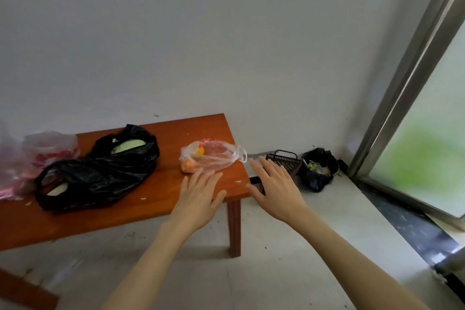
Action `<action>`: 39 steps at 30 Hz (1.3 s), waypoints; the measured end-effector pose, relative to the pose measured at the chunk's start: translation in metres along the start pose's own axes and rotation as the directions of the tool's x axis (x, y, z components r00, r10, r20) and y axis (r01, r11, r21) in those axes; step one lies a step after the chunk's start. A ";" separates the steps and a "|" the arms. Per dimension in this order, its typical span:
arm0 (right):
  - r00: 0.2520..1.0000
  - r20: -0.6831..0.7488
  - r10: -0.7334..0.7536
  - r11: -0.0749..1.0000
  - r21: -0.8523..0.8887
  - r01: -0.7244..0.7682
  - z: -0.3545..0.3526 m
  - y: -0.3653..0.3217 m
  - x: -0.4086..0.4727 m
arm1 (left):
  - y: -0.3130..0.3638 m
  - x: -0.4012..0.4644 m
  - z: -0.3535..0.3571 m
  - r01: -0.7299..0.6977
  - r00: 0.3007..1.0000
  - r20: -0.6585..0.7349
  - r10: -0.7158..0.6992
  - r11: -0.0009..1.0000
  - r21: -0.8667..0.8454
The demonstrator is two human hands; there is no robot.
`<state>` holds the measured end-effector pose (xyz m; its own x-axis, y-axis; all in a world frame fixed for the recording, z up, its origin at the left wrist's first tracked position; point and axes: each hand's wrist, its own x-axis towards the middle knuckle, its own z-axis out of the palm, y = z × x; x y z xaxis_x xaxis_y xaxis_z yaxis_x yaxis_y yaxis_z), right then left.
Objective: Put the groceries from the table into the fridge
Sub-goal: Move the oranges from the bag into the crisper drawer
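Head view looks down on a low reddish-brown wooden bench [156,199] standing against a white wall. Both bare arms reach forward with fingers straight and spread, holding nothing. The left hand [200,195] hovers over the bench's near right corner, its fingertips just short of a clear plastic bag [214,157] that lies on the bench and shows orange and yellow items inside. The right hand [274,184] is out past the bench's right end, above the floor, near the bag's loop handle. Further left on the bench lies a crumpled black plastic bag [100,171] with something pale green showing at its open top, and at the far left edge are pink-tinted translucent bags [37,156]. On the floor in the corner sit a small dark basket [285,161] and a black-lined bin [318,171] holding scraps, beside a metal-framed sliding door [402,83].
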<state>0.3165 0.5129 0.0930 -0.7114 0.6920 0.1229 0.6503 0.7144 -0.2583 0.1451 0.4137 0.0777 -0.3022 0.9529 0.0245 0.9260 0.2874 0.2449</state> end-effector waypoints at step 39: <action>0.869 0.455 -0.192 0.977 0.010 0.211 0.244 -0.009 0.433 | -0.248 0.335 0.102 0.034 0.943 0.327 -0.056 0.997 0.070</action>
<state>-0.0624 0.7808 -0.0848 -0.8646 0.4173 -0.2798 0.4832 0.8432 -0.2357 -0.1631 0.6715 -0.0737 -0.2625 0.9145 -0.3079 0.9286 0.3261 0.1769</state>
